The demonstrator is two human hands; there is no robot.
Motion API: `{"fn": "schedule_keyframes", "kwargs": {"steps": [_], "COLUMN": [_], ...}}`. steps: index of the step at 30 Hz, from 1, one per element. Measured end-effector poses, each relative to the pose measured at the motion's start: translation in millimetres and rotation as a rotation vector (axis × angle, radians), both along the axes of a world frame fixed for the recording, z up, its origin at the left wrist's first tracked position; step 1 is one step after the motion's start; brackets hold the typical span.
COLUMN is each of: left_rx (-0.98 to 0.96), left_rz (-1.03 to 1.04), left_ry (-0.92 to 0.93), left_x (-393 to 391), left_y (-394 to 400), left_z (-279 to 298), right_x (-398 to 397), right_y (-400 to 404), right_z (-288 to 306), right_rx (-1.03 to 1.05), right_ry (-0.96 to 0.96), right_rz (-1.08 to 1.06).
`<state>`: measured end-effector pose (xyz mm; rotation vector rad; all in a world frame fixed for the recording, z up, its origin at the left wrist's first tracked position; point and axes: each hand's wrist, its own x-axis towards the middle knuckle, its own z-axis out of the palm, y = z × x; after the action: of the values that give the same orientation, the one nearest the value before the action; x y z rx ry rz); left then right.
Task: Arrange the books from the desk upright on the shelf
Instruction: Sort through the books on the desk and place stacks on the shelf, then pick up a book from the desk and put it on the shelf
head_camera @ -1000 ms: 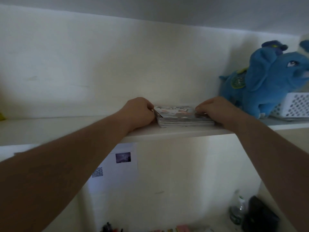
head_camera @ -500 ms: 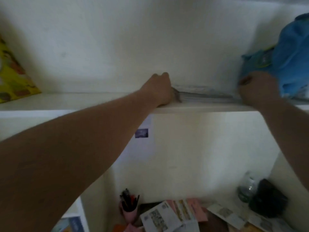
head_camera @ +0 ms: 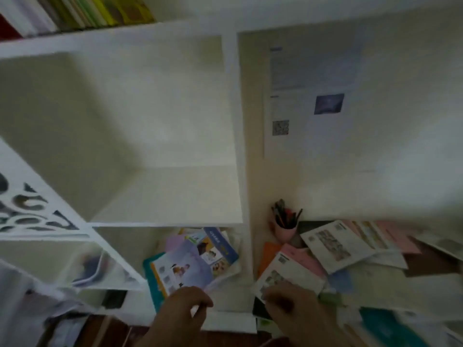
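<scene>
The view is blurred and tilted down. Several books and booklets lie scattered on the desk (head_camera: 426,276) at lower right, among them a white booklet (head_camera: 288,274) on a pink one (head_camera: 308,259). My right hand (head_camera: 295,311) hovers at the white booklet's near edge, seen from the back and holding nothing I can see. My left hand (head_camera: 183,311) hangs loosely curled and empty in front of a purple booklet (head_camera: 185,266), which lies flat in the low compartment. Upright books (head_camera: 95,11) stand on the shelf at top left.
An open white shelf compartment (head_camera: 165,194) sits at the middle. A pink pen cup (head_camera: 285,229) stands at the desk's back corner. A printed sheet (head_camera: 308,101) hangs on the wall. A white cut-out panel (head_camera: 32,211) juts in at left.
Both hands have come down from the stack on the high shelf to desk level. The view has swung down, so the blue plush toy and that stack are out of sight.
</scene>
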<state>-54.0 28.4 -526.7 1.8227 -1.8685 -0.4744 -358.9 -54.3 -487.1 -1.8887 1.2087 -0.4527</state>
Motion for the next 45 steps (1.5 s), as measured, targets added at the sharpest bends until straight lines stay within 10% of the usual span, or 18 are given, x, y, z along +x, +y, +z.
{"fn": "schedule_keyframes", "kwargs": {"steps": [3,7,16,21,26,28,35,45], "left_rx": [0.156,0.288,0.345,0.378,0.741,0.766,0.870,0.705], "left_rz": [0.001,-0.027,-0.159,-0.200,0.255,0.317,0.220,0.264], "left_ry": [-0.139,-0.393,-0.454,0.245,1.487,1.696,1.249,1.153], "left_x": [76.1,114.5,114.9,119.4,129.5,148.0,171.9,135.1], "left_y": [0.8,-28.3,-33.6,-29.1,-9.8,-1.1,11.9,17.2], "left_z": [-96.0,-123.7,-103.3,-50.2,9.6,8.0,-15.1,11.9], "right_x": [97.3,172.0,236.3,250.9,253.5,245.4,224.5,204.7], "right_y": [5.8,1.9,20.9,21.7,17.2,18.3,19.6,30.4], "right_z": [-51.0,-82.7,-101.1,-90.2,-75.7,-74.6,-88.6,-61.7], "right_rx": [0.324,0.536,0.853,1.012,1.109,1.144,0.673,0.487], "right_ry": [0.191,0.303,-0.039,-0.338,-0.765,-0.877,-0.578,-0.504], "right_rz": [0.233,0.026,-0.469,-0.626,-0.747,-0.675,-0.631,-0.484]}}
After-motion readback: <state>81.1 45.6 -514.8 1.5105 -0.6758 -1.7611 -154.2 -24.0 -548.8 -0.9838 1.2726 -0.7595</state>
